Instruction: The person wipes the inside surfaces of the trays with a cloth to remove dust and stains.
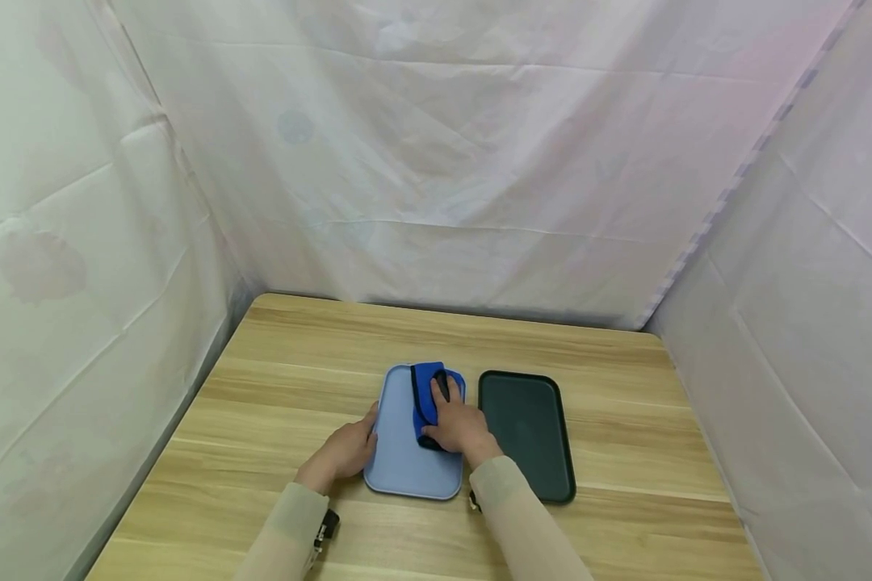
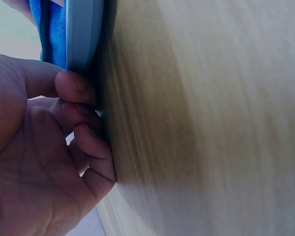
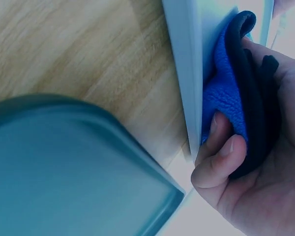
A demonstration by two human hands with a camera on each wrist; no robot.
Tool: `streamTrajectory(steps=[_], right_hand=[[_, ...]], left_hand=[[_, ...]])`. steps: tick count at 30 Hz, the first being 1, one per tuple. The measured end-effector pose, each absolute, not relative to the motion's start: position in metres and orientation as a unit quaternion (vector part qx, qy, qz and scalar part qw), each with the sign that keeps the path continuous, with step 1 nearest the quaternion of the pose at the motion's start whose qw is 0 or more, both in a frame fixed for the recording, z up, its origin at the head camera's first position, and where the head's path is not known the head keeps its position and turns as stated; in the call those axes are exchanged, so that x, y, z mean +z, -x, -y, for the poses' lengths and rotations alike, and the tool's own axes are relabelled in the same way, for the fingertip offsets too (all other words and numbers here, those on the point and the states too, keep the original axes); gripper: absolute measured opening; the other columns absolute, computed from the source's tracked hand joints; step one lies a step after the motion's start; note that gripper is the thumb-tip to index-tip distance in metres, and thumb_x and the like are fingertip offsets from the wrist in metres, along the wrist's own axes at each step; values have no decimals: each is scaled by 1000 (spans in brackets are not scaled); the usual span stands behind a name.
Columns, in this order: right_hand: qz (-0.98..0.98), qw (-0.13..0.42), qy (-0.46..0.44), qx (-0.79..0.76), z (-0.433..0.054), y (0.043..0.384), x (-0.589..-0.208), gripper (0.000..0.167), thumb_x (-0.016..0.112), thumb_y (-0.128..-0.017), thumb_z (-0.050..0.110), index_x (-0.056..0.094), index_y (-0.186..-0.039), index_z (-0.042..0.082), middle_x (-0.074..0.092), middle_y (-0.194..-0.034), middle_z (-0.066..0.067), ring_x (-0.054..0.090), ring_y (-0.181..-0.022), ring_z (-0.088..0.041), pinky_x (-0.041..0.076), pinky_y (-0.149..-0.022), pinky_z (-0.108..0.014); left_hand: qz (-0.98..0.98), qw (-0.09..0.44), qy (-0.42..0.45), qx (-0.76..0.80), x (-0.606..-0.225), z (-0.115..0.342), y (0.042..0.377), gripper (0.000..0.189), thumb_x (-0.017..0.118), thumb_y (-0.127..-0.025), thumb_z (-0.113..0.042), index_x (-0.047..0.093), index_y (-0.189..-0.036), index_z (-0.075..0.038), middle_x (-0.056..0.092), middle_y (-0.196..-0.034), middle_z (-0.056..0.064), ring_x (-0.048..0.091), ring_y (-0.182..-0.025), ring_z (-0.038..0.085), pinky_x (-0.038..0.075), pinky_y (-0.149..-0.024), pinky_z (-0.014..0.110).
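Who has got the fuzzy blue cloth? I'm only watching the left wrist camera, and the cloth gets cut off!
Observer: The right hand does. In the right wrist view, it grips the black-trimmed blue cloth.

Operator: Ooh! Is my light-blue tray the only tray there?

Observer: No, the head view shows a dark green tray on the wooden table, just to the right of yours.

Operator: And is the cloth right in the middle of my tray?

Observer: Not quite. From the head view, it lies on the tray's right side, toward the far end.
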State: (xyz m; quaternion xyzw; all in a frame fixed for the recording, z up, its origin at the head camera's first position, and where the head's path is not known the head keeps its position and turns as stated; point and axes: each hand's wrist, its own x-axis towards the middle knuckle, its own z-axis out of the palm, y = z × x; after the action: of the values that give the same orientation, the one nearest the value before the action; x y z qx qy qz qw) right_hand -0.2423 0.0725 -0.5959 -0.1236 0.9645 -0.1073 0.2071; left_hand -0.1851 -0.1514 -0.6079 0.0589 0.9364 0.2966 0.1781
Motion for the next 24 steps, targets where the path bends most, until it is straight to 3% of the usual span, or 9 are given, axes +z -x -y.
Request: streamTrajectory(steps=[5, 14, 24], right_hand=[[-967, 202, 122, -93, -67, 242, -596, 94, 71, -95, 52, 19, -167, 22, 16, -174, -15, 68, -116, -37, 57, -70, -44], [-967, 199, 124, -102, -61, 242, -597, 94, 70, -95, 51, 18, -168, 21, 15, -174, -16, 70, -110, -39, 57, -86, -50], [-968, 204, 115, -95, -52, 243, -597, 94, 68, -95, 55, 18, -168, 24, 14, -175, -13, 67, -116, -40, 59, -81, -50]], left_hand=[[-936, 180, -57, 297, -609, 152, 185, 59, 47, -108, -15, 28, -161, 4, 58, -145, 29, 62, -129, 42, 48, -109, 55], [-937, 179, -60, 294, -611, 153, 185, 59, 47, -108, -15, 28, -161, 4, 58, -145, 29, 62, -130, 41, 48, -110, 55], [-937, 178, -60, 293, -610, 152, 185, 60, 48, -107, -14, 28, -161, 4, 59, -145, 28, 62, -130, 40, 47, -110, 55]])
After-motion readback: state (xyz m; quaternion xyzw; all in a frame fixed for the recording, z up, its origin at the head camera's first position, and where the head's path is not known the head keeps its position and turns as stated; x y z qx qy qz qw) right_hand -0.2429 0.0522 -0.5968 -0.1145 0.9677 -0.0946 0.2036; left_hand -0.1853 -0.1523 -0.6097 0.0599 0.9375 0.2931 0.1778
